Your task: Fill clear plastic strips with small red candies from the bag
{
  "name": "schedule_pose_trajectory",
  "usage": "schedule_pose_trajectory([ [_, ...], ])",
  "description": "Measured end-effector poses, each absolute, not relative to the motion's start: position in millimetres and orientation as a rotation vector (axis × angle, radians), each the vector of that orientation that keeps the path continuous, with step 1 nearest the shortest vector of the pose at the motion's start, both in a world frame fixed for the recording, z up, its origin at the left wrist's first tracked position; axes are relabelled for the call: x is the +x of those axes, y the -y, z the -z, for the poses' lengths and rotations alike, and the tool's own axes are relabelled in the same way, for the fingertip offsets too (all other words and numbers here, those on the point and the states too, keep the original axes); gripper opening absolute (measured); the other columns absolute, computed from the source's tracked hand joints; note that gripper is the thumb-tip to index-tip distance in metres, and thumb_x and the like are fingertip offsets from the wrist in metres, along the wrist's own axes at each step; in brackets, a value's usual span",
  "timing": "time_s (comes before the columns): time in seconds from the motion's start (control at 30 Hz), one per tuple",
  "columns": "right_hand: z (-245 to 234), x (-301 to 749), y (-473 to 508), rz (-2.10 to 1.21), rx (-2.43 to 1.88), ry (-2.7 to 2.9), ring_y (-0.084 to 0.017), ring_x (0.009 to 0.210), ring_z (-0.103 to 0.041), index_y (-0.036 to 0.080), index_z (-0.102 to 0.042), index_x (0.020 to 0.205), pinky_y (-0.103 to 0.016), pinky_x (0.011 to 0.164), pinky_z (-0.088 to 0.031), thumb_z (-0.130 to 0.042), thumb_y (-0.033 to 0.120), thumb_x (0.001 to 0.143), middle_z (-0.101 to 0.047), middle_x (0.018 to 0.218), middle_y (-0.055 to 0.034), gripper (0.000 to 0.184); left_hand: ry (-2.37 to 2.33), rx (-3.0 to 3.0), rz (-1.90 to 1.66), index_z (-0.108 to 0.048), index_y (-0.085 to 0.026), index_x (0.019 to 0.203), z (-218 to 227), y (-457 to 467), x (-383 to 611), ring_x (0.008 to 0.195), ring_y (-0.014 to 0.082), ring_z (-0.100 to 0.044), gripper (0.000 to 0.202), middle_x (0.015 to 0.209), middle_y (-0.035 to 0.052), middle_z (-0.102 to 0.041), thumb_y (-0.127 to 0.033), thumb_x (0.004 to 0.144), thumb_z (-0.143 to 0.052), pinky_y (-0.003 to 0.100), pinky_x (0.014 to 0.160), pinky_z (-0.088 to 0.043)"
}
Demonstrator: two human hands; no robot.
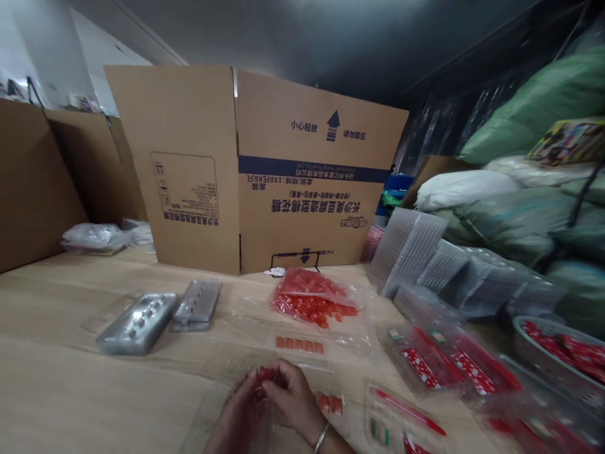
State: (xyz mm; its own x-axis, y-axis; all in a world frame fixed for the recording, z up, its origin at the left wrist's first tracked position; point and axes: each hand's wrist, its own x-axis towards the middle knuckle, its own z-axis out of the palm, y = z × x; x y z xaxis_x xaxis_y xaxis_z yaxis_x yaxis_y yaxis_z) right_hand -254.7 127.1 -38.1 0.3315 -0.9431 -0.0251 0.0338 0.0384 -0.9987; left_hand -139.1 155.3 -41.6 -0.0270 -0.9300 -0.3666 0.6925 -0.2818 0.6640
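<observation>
At bottom centre of the wooden table (70, 353), both hands meet over a clear blister tray (302, 384). left hand (241, 410) and right hand (293, 400) are cupped together, fingers curled narrow around a few small red pieces (265, 375); exact count hidden by the fingers. Right wrist wears a metal bangle (321, 436).

Step in hand, as judged: loading red pieces into tray pockets. One row of orange-red pieces (299, 344) already sits in the tray just beyond the hands, a couple more (329, 403) just right of the right hand. Next move calls for freeing single pieces from the pinch and seating each squarely in an empty pocket; clear plastic makes pockets hard to see.

Outward: open plastic bag of red pieces (312, 299) beyond the tray. Two grey metal moulds (137, 323) lie left. Packed red-printed blister cards (444, 366) lie right, stacks of empty clear trays (425, 258) behind them. Big printed cardboard box (255, 170) stands upside down at the back. Stuffed sacks (529, 183) pile up far right.
</observation>
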Motion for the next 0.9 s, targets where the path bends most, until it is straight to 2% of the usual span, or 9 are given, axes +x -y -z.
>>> schedule_pose_trajectory([
  [0.1,38.8,-255.2,-129.0,0.959,-1.424,-1.074,-0.010,0.058,-0.040,0.016,-0.052,0.069,-0.023,0.056,-0.031,-0.058,0.029,0.063,-0.047,0.061,0.0043,0.015,0.581,1.034,1.571,-0.066,-0.015,0.059,41.8,-154.6,-133.3,0.056,0.0069,-0.050,0.043,0.058,-0.0028,-0.061,-0.045,0.040,-0.089,0.016,0.054,-0.038],
  [0.17,39.5,-257.5,-130.2,0.932,-1.440,-1.082,-0.009,0.058,-0.040,0.016,-0.053,0.070,-0.023,0.056,-0.030,-0.058,0.027,0.062,-0.048,0.061,0.0045,0.015,0.631,1.078,1.593,-0.064,-0.013,0.056,40.8,-155.0,-127.1,0.050,0.0054,-0.044,0.044,0.051,-0.0027,-0.056,-0.043,0.039,-0.090,0.016,0.049,-0.032],
  [0.3,39.8,-262.1,-127.4,0.826,-1.290,-0.926,-0.009,0.056,-0.044,0.015,-0.059,0.082,-0.024,0.056,-0.034,-0.063,0.039,0.062,-0.054,0.064,0.0028,0.032,0.670,1.122,1.610,-0.066,-0.013,0.061,38.3,-157.9,-118.3,0.056,0.0082,-0.049,0.044,0.059,0.0002,-0.060,-0.048,0.044,-0.087,0.018,0.056,-0.037],
  [0.37,39.0,-261.9,-124.4,0.828,-1.274,-0.927,-0.009,0.053,-0.043,0.015,-0.061,0.077,-0.024,0.055,-0.034,-0.064,0.044,0.061,-0.053,0.061,0.0029,0.033,0.704,1.137,1.585,-0.066,-0.015,0.064,37.5,-159.0,-117.7,0.060,0.0103,-0.051,0.046,0.062,0.0010,-0.061,-0.053,0.047,-0.084,0.021,0.059,-0.040],
  [0.53,37.1,-253.7,-123.0,0.871,-1.424,-1.071,-0.010,0.054,-0.045,0.015,-0.056,0.067,-0.024,0.053,-0.034,-0.057,0.027,0.062,-0.052,0.057,0.0029,0.013,0.947,1.199,1.290,-0.064,-0.016,0.056,32.6,-159.3,-120.1,0.060,0.0131,-0.049,0.046,0.058,0.0013,-0.058,-0.057,0.046,-0.083,0.022,0.057,-0.038],
  [0.63,36.2,-249.0,-125.4,0.906,-1.534,-1.177,-0.009,0.054,-0.043,0.016,-0.052,0.061,-0.023,0.053,-0.032,-0.053,0.021,0.063,-0.049,0.055,0.0033,0.006,1.056,1.301,1.062,-0.065,-0.017,0.055,26.4,-160.8,-119.0,0.059,0.0147,-0.048,0.050,0.057,0.0025,-0.058,-0.065,0.050,-0.075,0.024,0.056,-0.037],
  [0.8,32.4,-246.6,-126.7,0.838,-1.341,-0.999,-0.008,0.050,-0.040,0.017,-0.053,0.075,-0.022,0.050,-0.033,-0.057,0.033,0.062,-0.049,0.058,0.0047,0.021,0.931,1.260,1.310,-0.068,-0.016,0.059,22.7,-162.4,-112.4,0.058,0.0146,-0.050,0.053,0.056,0.0024,-0.059,-0.064,0.043,-0.079,0.023,0.053,-0.037],
  [0.9,30.3,-246.1,-126.4,0.814,-1.346,-0.927,-0.007,0.048,-0.037,0.017,-0.051,0.068,-0.022,0.049,-0.031,-0.060,0.038,0.062,-0.047,0.056,0.0051,0.024,0.872,1.248,1.344,-0.067,-0.015,0.060,25.9,-162.4,-109.5,0.058,0.0123,-0.049,0.051,0.057,0.0018,-0.059,-0.062,0.044,-0.080,0.021,0.054,-0.037],
])
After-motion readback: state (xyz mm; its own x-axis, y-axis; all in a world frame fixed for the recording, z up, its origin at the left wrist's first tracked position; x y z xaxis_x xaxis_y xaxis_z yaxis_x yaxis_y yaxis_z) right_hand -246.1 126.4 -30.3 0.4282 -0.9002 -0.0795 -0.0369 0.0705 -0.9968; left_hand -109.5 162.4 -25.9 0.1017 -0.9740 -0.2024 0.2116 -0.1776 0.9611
